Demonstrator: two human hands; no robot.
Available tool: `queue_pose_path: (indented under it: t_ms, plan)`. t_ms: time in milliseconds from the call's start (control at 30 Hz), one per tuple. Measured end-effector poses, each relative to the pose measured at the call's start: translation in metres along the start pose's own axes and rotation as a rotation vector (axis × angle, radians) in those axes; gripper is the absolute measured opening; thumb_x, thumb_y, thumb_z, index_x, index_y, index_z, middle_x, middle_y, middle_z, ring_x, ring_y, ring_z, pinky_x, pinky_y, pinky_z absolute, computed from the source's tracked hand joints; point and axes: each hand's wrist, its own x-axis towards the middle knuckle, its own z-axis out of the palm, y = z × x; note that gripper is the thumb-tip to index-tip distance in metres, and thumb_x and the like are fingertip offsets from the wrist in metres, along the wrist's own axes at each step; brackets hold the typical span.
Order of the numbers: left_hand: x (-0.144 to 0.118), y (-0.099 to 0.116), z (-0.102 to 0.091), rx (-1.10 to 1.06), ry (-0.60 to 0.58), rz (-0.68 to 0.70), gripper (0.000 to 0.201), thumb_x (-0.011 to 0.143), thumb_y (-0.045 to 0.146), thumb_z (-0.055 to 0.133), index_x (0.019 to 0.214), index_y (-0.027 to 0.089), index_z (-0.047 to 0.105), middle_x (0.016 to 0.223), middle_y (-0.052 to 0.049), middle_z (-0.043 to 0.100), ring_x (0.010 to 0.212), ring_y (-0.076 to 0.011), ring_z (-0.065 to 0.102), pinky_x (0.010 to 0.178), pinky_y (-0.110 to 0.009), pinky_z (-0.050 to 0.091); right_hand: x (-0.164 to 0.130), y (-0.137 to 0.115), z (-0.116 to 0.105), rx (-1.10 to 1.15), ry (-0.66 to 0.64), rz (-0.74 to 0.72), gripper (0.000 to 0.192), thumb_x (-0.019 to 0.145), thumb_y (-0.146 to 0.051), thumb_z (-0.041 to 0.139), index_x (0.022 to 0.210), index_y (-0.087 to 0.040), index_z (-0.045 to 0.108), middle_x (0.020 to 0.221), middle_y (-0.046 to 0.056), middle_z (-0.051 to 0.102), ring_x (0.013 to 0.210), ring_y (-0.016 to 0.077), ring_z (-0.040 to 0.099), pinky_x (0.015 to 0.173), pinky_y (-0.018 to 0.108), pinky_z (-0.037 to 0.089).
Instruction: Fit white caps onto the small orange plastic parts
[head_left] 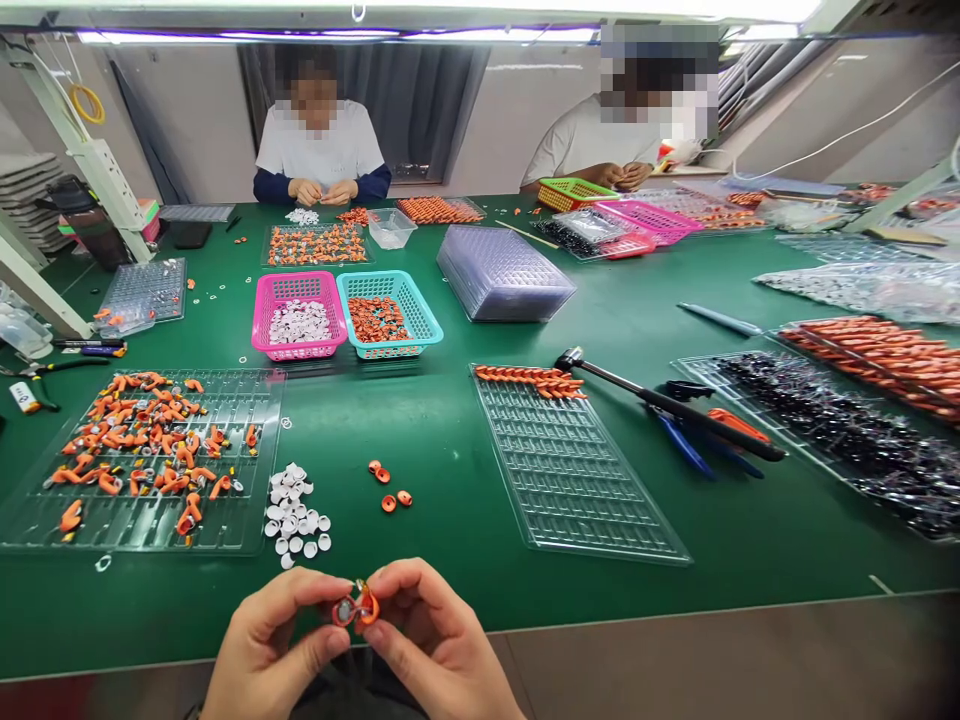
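Near the front edge of the green table, my left hand (274, 640) pinches a small round orange cap (344, 611) with a grey disc inside it. My right hand (442, 640) grips an orange earbud shell (369, 608) between thumb and forefinger. The two parts are close together, and what joins them is too small to make out. Just beyond my hands lie several loose orange caps (388, 504). Left of these is a pile of white round pieces (296, 515). A clear tray (255, 400) at the left bears many orange earbud shells (150, 440).
A clear tray (592, 480) at the right has a row of orange parts at its far end. Beyond it lie a hammer (667, 405) and pliers (686, 445). Pink (262, 325) and blue (431, 325) baskets stand mid-table. Two people sit opposite.
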Motion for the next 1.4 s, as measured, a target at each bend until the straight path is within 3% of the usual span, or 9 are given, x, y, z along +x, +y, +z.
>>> queue_pose_path:
  t_ms: [167, 333, 500, 600, 667, 800, 933, 1167, 1400]
  plan:
    - [0.004, -0.002, -0.006, -0.019, 0.064, -0.069, 0.020, 0.080, 0.038, 0.078, 0.097, 0.029, 0.079, 0.083, -0.001, 0.075, 0.078, -0.0162, 0.069, 0.070, -0.017, 0.056, 0.001, 0.003, 0.001, 0.003, 0.016, -0.030, 0.012, 0.087, -0.026, 0.074, 0.094, -0.023, 0.066, 0.091, 0.003, 0.067, 0.084, 0.0170, 0.065, 0.079, 0.030, 0.053]
    - [0.014, 0.005, -0.001, -0.104, -0.037, -0.228, 0.018, 0.079, 0.040, 0.078, 0.090, 0.026, 0.081, 0.080, 0.000, 0.072, 0.069, -0.0133, 0.066, 0.063, -0.017, 0.054, 0.004, 0.002, 0.005, 0.133, -0.019, -0.006, 0.014, 0.084, -0.023, 0.078, 0.093, -0.020, 0.066, 0.088, 0.002, 0.069, 0.080, 0.0145, 0.067, 0.077, 0.027, 0.053]
    - [0.020, 0.008, 0.007, -0.185, -0.154, -0.328, 0.023, 0.077, 0.041, 0.080, 0.085, 0.020, 0.077, 0.063, 0.002, 0.066, 0.052, -0.0094, 0.061, 0.051, -0.016, 0.048, 0.009, 0.005, 0.009, 0.588, -0.141, 0.288, 0.029, 0.072, -0.021, 0.088, 0.085, -0.015, 0.064, 0.073, 0.001, 0.072, 0.065, 0.0107, 0.071, 0.063, 0.018, 0.053]
    - [0.022, 0.009, 0.008, -0.144, -0.133, -0.360, 0.029, 0.074, 0.045, 0.081, 0.079, 0.017, 0.075, 0.060, 0.001, 0.065, 0.050, -0.0088, 0.058, 0.046, -0.014, 0.044, 0.009, 0.012, 0.009, 0.752, -0.108, 0.470, 0.032, 0.068, -0.017, 0.090, 0.087, -0.014, 0.065, 0.071, 0.000, 0.071, 0.062, 0.0078, 0.070, 0.059, 0.013, 0.052]
    - [0.023, 0.009, 0.007, -0.127, -0.106, -0.351, 0.031, 0.073, 0.046, 0.081, 0.080, 0.016, 0.076, 0.061, 0.001, 0.066, 0.050, -0.0077, 0.057, 0.046, -0.013, 0.043, 0.009, 0.015, 0.010, 0.803, -0.083, 0.497, 0.031, 0.069, -0.015, 0.089, 0.088, -0.014, 0.065, 0.072, 0.000, 0.071, 0.060, 0.0061, 0.069, 0.059, 0.013, 0.052]
    - [0.020, 0.008, 0.008, -0.169, -0.080, -0.315, 0.028, 0.074, 0.044, 0.081, 0.076, 0.016, 0.076, 0.061, 0.001, 0.068, 0.049, -0.0080, 0.059, 0.048, -0.014, 0.045, 0.009, 0.015, 0.012, 0.791, -0.078, 0.408, 0.030, 0.069, -0.015, 0.090, 0.085, -0.013, 0.065, 0.070, 0.000, 0.071, 0.058, 0.0065, 0.068, 0.059, 0.015, 0.052]
    - [0.013, 0.009, 0.013, -0.228, 0.076, -0.353, 0.027, 0.066, 0.040, 0.087, 0.075, 0.018, 0.075, 0.057, 0.002, 0.069, 0.048, -0.0092, 0.061, 0.048, -0.015, 0.047, 0.008, 0.014, 0.015, 0.712, -0.065, 0.304, 0.033, 0.066, -0.021, 0.092, 0.083, -0.014, 0.065, 0.068, -0.001, 0.070, 0.057, 0.0068, 0.066, 0.059, 0.016, 0.050]
    - [0.002, 0.018, 0.019, -0.035, 0.147, -0.186, 0.014, 0.069, 0.030, 0.084, 0.067, 0.019, 0.075, 0.063, 0.001, 0.068, 0.058, -0.0127, 0.063, 0.058, -0.018, 0.051, 0.005, 0.018, 0.016, 0.583, 0.032, 0.210, 0.034, 0.067, -0.028, 0.092, 0.083, -0.015, 0.066, 0.074, -0.002, 0.067, 0.061, 0.0059, 0.061, 0.062, 0.018, 0.046]
    - [0.001, 0.014, 0.018, -0.179, 0.134, -0.347, 0.026, 0.063, 0.039, 0.089, 0.065, 0.017, 0.075, 0.061, -0.001, 0.070, 0.059, -0.0121, 0.059, 0.057, -0.017, 0.046, 0.002, 0.023, 0.015, 0.466, 0.034, 0.142, 0.030, 0.072, -0.034, 0.088, 0.086, -0.019, 0.066, 0.078, -0.001, 0.066, 0.068, 0.0085, 0.057, 0.067, 0.020, 0.046]
